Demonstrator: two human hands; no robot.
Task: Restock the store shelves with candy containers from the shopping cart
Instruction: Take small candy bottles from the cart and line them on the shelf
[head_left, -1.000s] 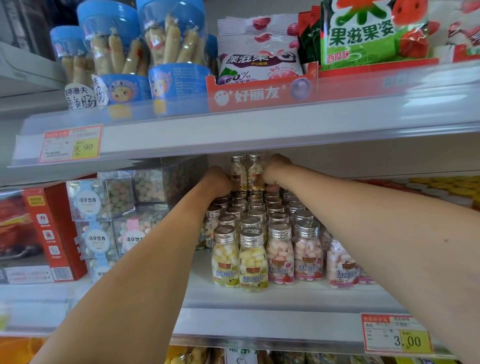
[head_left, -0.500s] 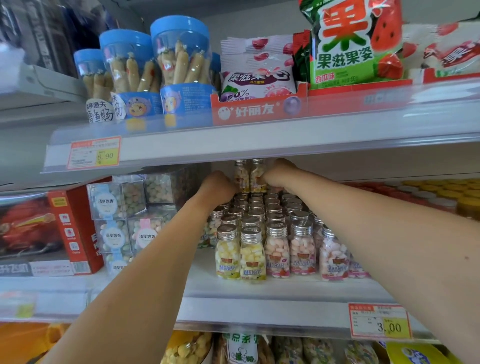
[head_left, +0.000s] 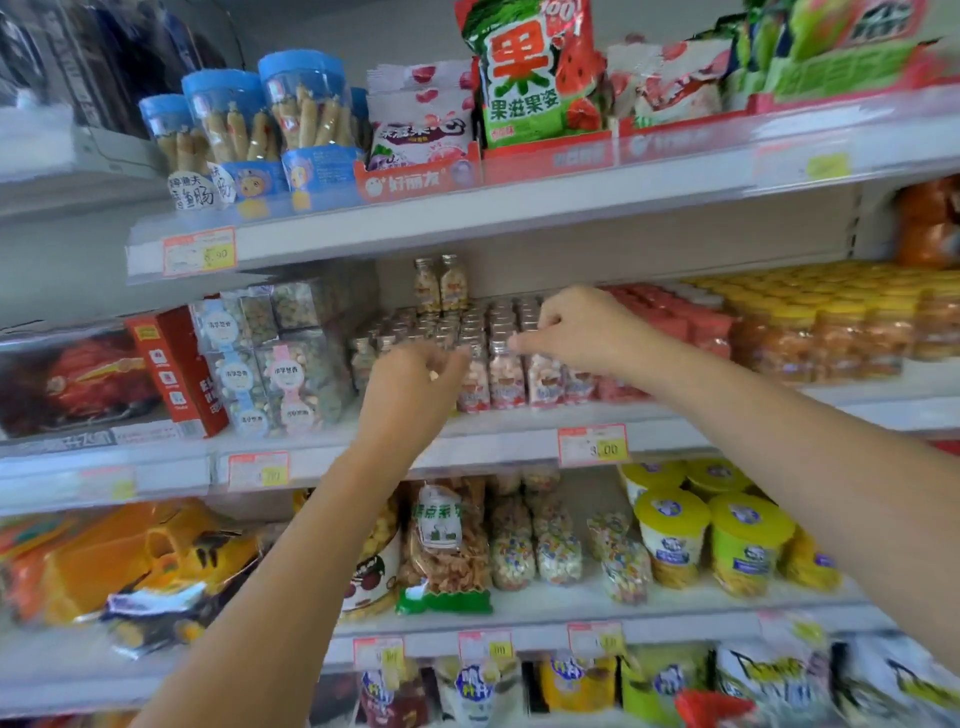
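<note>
At frame centre: candy bottles (head_left: 506, 382) upright in rows on the middle shelf (head_left: 701, 415), long axes vertical. Left hand (head_left: 415, 379) just before the front row; right hand (head_left: 576, 332) higher, over the caps. Both hands curled, apart; grip on any bottle too blurred to tell.

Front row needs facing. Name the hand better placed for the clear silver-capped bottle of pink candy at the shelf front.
Right, probably. The right hand has its fingertips at the silver cap of the clear pink-candy bottle; the left hand hangs lower, left of it, before other bottles.
</note>
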